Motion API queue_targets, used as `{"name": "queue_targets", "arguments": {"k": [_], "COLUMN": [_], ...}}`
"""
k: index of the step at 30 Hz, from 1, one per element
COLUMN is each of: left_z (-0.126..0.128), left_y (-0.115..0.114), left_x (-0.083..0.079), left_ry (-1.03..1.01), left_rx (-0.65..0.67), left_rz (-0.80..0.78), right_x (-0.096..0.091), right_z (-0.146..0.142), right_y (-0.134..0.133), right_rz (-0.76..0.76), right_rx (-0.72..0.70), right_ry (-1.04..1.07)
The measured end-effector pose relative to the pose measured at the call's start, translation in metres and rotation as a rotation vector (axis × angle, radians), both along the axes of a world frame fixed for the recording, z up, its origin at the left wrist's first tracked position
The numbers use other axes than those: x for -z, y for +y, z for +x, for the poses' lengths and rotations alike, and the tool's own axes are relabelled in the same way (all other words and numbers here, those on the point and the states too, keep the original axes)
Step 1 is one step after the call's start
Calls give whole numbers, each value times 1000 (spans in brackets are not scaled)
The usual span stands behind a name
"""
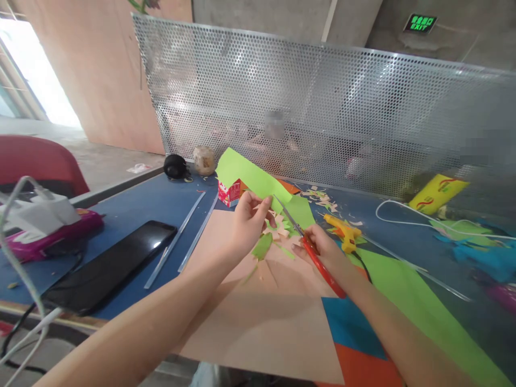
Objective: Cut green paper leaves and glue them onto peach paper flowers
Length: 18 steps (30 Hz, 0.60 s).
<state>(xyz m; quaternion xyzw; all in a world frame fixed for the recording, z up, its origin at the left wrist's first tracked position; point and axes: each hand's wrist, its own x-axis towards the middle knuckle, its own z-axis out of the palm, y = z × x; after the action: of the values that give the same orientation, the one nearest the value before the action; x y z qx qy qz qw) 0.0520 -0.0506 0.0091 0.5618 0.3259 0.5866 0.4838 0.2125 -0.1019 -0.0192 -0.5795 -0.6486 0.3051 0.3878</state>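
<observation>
My left hand (253, 217) pinches the near edge of a sheet of light green paper (252, 174), which it holds up above the table. In my right hand (322, 247) is a pair of scissors with red handles (316, 263); the blades point up and left, their tips at the green paper close to my left fingertips. Beneath the hands lies a large pale pink sheet (258, 328). Cut green pieces (263, 246) and small pink scraps rest on it. How far the blades are parted I cannot make out.
A yellow glue gun (342, 231) lies right of the scissors. Left are clear glue sticks (175, 240), a black phone (115, 263), a red-and-white box (229, 193) and a power strip with white plugs (44, 215). A perforated metal panel (242, 91) stands behind. Green, blue and orange sheets spread at right.
</observation>
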Motion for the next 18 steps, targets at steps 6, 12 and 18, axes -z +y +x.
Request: {"name": "queue_targets", "arguments": {"k": [6, 12, 18], "left_z": [-2, -3, -3], "left_y": [1, 1, 1], "left_x": [0, 2, 2], "left_ry": [11, 36, 39], "left_rx": [-14, -15, -4], "left_rz": [21, 52, 41], "right_x": [4, 5, 3], "right_z": [1, 3, 1], "right_y": [2, 4, 2], "right_rz": [15, -6, 5], "right_rx": [4, -8, -4], "right_ry": [67, 77, 38]}}
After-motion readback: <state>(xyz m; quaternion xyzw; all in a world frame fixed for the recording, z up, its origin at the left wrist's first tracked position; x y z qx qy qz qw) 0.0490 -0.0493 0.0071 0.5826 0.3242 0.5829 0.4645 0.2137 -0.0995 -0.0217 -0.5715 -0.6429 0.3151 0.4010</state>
